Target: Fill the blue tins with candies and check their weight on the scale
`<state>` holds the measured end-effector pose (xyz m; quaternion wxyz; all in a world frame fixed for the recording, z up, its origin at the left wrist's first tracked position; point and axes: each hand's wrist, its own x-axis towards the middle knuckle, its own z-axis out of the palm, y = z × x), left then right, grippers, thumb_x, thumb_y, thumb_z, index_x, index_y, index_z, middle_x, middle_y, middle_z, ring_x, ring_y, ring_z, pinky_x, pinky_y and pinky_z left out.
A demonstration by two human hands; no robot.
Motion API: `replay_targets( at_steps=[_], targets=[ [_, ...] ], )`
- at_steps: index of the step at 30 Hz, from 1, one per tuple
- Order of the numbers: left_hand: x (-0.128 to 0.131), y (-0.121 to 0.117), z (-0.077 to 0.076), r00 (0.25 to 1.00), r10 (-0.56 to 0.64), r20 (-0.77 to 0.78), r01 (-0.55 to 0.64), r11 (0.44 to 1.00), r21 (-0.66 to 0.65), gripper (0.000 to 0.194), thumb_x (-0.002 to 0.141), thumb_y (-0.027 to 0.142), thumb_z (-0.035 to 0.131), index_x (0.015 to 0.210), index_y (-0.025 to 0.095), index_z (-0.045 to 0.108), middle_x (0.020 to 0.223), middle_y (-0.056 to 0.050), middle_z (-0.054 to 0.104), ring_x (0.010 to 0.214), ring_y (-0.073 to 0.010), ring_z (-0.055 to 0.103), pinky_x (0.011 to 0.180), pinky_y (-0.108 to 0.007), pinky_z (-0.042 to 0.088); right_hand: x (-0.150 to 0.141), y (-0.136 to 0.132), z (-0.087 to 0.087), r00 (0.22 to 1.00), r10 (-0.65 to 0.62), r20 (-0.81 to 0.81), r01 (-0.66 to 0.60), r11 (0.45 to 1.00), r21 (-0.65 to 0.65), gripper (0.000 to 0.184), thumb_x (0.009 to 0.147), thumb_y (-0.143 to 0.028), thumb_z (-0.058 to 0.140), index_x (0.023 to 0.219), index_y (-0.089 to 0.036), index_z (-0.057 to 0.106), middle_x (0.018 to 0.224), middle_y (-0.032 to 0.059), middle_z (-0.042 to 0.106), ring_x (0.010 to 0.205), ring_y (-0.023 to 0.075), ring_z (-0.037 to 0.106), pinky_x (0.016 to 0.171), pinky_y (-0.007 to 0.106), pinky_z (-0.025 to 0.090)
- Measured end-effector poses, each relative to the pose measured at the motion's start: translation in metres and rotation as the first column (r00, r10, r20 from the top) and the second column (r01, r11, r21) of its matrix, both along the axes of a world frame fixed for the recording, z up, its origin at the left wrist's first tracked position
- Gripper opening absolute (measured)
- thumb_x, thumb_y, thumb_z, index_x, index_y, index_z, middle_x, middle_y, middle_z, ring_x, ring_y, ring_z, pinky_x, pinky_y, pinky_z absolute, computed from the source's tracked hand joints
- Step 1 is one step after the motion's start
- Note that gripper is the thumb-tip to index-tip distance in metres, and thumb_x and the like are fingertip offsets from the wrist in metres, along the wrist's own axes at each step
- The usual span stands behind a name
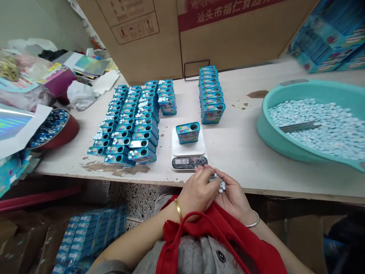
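My right hand (234,198), with a silver bangle at the wrist, is cupped palm up around a small heap of pale blue candies (221,186). My left hand (199,189), with a gold bracelet, lies over that palm, its fingers curled onto the candies. Both hands are at the table's front edge, just below a white digital scale (174,152). The scale's display is lit with digits. On its plate stands one blue candy tin (187,133) with a round dark hole in its top.
Rows of blue tins (131,125), several topped with candies, stand left on the table (236,152). Another row of tins (212,95) stands behind the scale. A turquoise basin (268,133) of candies with a metal scoop (299,126) is right. A red bowl (70,129) is left; a cardboard box (159,49) backs the table.
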<state>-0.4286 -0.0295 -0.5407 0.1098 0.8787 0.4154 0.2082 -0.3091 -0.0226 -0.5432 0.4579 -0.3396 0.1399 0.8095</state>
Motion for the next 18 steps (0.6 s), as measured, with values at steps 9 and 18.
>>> replay_targets(
  at_steps=[9, 18],
  targets=[
    [-0.006, 0.014, 0.015, 1.000, -0.010, 0.001, 0.010, 0.986, -0.167, 0.012, 0.090, 0.021, 0.045, 0.090, 0.015, 0.056, 0.096, -0.008, 0.055, 0.086, -0.0173, 0.054, 0.074, -0.029, 0.052, 0.004, 0.004, 0.005, 0.992, -0.101, 0.071, 0.104, 0.993, -0.052, 0.034, 0.094, -0.014, 0.035, 0.092, -0.012, 0.069, 0.085, 0.0061, 0.075, 0.078, 0.0101, 0.071, 0.073, 0.019, 0.059],
    [-0.016, 0.048, 0.017, 0.985, -0.073, 0.156, 0.083, 0.995, -0.053, 0.014, 0.093, 0.019, 0.042, 0.093, 0.016, 0.056, 0.091, -0.008, 0.058, 0.087, -0.0168, 0.056, 0.078, -0.029, 0.049, -0.001, 0.034, 0.015, 0.990, -0.140, 0.011, 0.138, 0.985, 0.102, 0.032, 0.093, -0.015, 0.035, 0.092, -0.011, 0.067, 0.093, 0.0098, 0.074, 0.094, 0.0142, 0.070, 0.081, 0.023, 0.058]
  ],
)
